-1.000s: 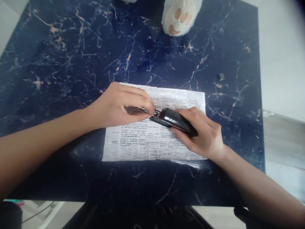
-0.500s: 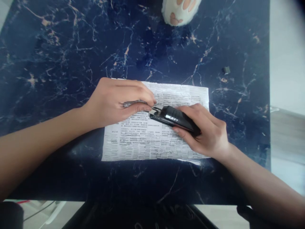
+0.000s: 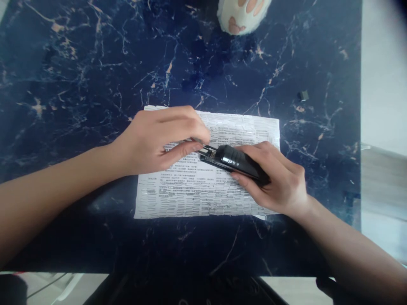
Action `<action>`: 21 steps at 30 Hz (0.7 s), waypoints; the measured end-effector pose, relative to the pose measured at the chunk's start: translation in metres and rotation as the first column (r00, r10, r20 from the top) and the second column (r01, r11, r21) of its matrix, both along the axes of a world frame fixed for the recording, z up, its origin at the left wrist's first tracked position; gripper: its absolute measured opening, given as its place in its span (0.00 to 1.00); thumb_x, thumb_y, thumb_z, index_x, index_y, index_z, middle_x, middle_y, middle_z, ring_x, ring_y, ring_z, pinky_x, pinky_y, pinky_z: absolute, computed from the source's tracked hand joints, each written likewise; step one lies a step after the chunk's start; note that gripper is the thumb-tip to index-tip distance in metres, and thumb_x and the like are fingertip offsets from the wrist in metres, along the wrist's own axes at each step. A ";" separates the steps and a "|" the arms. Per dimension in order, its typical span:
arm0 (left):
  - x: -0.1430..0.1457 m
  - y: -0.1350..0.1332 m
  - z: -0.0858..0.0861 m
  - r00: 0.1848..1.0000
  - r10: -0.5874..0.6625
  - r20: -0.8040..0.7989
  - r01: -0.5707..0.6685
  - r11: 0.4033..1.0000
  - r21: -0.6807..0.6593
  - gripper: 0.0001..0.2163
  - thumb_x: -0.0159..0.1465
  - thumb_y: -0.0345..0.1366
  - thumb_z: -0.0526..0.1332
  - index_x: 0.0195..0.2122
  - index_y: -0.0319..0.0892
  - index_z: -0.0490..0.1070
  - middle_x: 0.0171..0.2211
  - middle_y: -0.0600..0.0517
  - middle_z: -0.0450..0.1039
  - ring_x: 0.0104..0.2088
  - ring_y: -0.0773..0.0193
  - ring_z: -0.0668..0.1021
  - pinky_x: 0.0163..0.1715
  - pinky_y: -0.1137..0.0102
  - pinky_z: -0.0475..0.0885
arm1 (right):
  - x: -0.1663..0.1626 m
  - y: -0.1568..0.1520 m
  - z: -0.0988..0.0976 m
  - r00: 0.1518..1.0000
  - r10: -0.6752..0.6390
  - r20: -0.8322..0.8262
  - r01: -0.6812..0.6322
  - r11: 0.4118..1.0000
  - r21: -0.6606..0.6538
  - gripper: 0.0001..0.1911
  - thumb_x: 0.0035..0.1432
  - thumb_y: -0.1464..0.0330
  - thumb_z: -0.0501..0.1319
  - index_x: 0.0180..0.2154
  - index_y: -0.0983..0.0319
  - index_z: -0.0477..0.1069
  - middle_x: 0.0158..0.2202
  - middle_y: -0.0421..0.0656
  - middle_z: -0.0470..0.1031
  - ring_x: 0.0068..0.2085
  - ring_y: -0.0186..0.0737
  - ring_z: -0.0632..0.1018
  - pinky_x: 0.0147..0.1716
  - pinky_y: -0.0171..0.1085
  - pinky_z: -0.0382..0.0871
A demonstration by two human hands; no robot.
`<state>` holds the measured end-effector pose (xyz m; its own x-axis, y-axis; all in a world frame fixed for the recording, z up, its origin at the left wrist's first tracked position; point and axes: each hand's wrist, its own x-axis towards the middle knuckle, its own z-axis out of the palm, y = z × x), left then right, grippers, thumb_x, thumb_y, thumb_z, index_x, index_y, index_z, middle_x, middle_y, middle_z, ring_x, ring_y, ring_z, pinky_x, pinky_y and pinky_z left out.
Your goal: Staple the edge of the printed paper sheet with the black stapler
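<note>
A black stapler [image 3: 240,163] lies aslant over a printed sheet of paper [image 3: 184,201], its metal front end pointing left. My right hand [image 3: 278,178] is wrapped round the stapler's body, with the thumb along its near side. At the front end, my left hand [image 3: 173,135] pinches a thin metal slide [image 3: 203,150] between thumb and forefinger. Most of that slide is hidden by the fingers. The paper lies flat under both hands, densely covered with small print.
The dark blue marbled table [image 3: 95,84] runs under everything. A small dark block [image 3: 303,95] lies right of the paper. At the far edge of view stands a fuzzy white object [image 3: 240,19] with pinkish paw-like patches.
My hands and the stapler keep nearly the same places. The left fingers have curled slightly more at the stapler's front end. The view has shifted a little.
</note>
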<state>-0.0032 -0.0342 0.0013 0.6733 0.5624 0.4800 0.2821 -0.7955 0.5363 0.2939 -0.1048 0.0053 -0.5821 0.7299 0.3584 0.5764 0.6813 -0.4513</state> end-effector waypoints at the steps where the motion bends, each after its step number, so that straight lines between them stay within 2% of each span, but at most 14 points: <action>1: 0.000 0.000 0.000 0.999 -0.034 0.001 0.034 0.999 -0.014 0.07 0.74 0.32 0.62 0.45 0.52 0.79 0.43 0.55 0.85 0.42 0.63 0.86 0.43 0.71 0.81 | 0.000 0.000 0.000 1.000 -0.003 -0.001 0.003 1.000 -0.002 0.21 0.68 0.71 0.67 0.61 0.60 0.71 0.47 0.46 0.83 0.42 0.44 0.83 0.41 0.44 0.81; 3: -0.001 -0.001 -0.001 0.998 -0.064 -0.015 0.064 0.997 -0.040 0.08 0.73 0.31 0.63 0.46 0.53 0.80 0.44 0.55 0.85 0.43 0.62 0.86 0.44 0.71 0.81 | -0.001 0.000 0.001 1.000 -0.009 -0.004 0.009 1.000 -0.010 0.21 0.68 0.71 0.67 0.61 0.58 0.71 0.47 0.46 0.83 0.41 0.45 0.83 0.41 0.44 0.81; 7: -0.004 -0.002 -0.003 0.998 -0.041 -0.045 0.038 0.997 -0.066 0.10 0.71 0.32 0.65 0.48 0.55 0.81 0.42 0.56 0.86 0.40 0.62 0.86 0.41 0.71 0.80 | -0.001 0.000 0.002 1.000 -0.012 -0.006 0.011 1.000 -0.022 0.21 0.69 0.70 0.66 0.61 0.57 0.71 0.47 0.45 0.84 0.41 0.45 0.83 0.40 0.45 0.82; 14: -0.004 -0.001 -0.004 0.995 -0.083 -0.062 0.077 0.993 -0.093 0.10 0.70 0.31 0.64 0.46 0.55 0.81 0.43 0.57 0.86 0.42 0.62 0.87 0.41 0.70 0.80 | 0.001 0.000 0.001 1.000 -0.002 -0.026 0.001 0.999 -0.041 0.23 0.67 0.72 0.68 0.61 0.59 0.71 0.46 0.46 0.83 0.41 0.45 0.83 0.40 0.45 0.81; 21: -0.002 0.001 -0.004 0.991 -0.109 -0.083 0.103 0.992 -0.073 0.09 0.71 0.30 0.64 0.44 0.52 0.81 0.43 0.56 0.87 0.44 0.60 0.87 0.47 0.68 0.81 | 0.001 0.000 0.000 1.000 -0.001 -0.027 -0.001 0.999 -0.043 0.23 0.66 0.72 0.68 0.61 0.60 0.72 0.47 0.47 0.83 0.42 0.45 0.83 0.40 0.45 0.81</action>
